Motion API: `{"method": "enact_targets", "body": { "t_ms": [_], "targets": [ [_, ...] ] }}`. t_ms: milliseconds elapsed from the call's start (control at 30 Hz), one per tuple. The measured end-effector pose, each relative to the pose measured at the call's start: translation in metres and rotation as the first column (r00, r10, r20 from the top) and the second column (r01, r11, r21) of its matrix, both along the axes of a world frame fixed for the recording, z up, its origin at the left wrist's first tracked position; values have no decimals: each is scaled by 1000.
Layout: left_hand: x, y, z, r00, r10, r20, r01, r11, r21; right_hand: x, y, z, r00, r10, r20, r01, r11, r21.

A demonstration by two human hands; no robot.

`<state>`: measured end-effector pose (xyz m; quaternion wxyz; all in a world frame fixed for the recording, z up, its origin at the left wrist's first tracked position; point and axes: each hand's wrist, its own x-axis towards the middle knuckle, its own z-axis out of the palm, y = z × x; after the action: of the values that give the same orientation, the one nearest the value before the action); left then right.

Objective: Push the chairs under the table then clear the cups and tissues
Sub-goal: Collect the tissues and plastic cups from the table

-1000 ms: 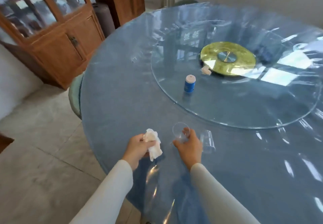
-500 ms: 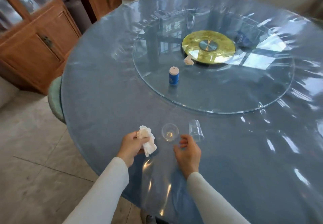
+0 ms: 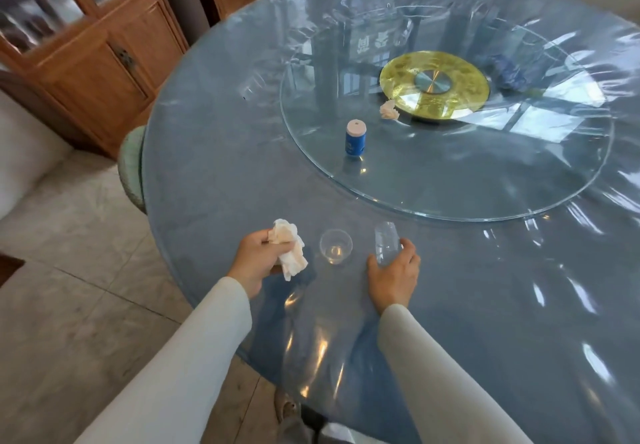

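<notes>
My left hand [image 3: 255,260] grips a crumpled white tissue [image 3: 289,251] just above the near edge of the round blue table [image 3: 214,152]. To its right a clear plastic cup [image 3: 335,246] stands upright on the table. A second clear cup [image 3: 387,241] lies on its side, and my right hand [image 3: 394,275] has its fingers curled round that cup's near end. Another crumpled tissue [image 3: 389,110] lies on the glass turntable [image 3: 450,187] beside the gold centre disc [image 3: 434,85]. A green chair back [image 3: 131,166] shows at the table's left edge, tucked against it.
A small blue canister with a white top [image 3: 356,138] stands on the turntable. Wooden glass-door cabinets [image 3: 100,45] stand at the left beyond a tiled floor [image 3: 69,270]. A white sofa edge [image 3: 20,152] is at far left. Clear plastic film covers the tabletop.
My right hand let go of the upright cup, moved right and closed its fingers on the cup lying on its side. The left hand kept hold of the tissue.
</notes>
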<state>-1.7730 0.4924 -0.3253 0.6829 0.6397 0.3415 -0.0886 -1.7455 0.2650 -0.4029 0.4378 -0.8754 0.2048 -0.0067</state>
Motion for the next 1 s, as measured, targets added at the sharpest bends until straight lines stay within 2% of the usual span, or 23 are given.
{"method": "enact_targets", "body": {
  "t_ms": [167, 333, 500, 567, 667, 800, 1000],
  "targets": [
    [1, -1, 8, 1000, 15, -7, -15, 1000, -9, 5, -5, 40, 991, 76, 113, -98, 975, 200],
    [4, -7, 19, 999, 28, 28, -27, 998, -49, 4, -3, 83, 942, 290, 169, -317, 934, 167],
    [5, -3, 21, 998, 42, 37, -40, 998, -51, 14, 9, 102, 817, 576, 10, -571, 812, -116],
    [4, 1, 18, 999, 43, 29, -42, 998, -41, 20, 18, 104, 769, 633, -90, -634, 740, -224],
    [0, 10, 14, 999, 44, 20, -43, 998, -38, 24, 34, 102, 715, 663, -221, -697, 653, -297],
    [-6, 23, 7, 999, 40, 10, -40, 998, -44, 24, 46, 92, 712, 636, -298, -703, 647, -296],
    [-9, 43, -8, 999, 29, -27, -30, 999, -38, 24, 60, 87, 733, 600, -319, -679, 673, -293]
  ]
}}
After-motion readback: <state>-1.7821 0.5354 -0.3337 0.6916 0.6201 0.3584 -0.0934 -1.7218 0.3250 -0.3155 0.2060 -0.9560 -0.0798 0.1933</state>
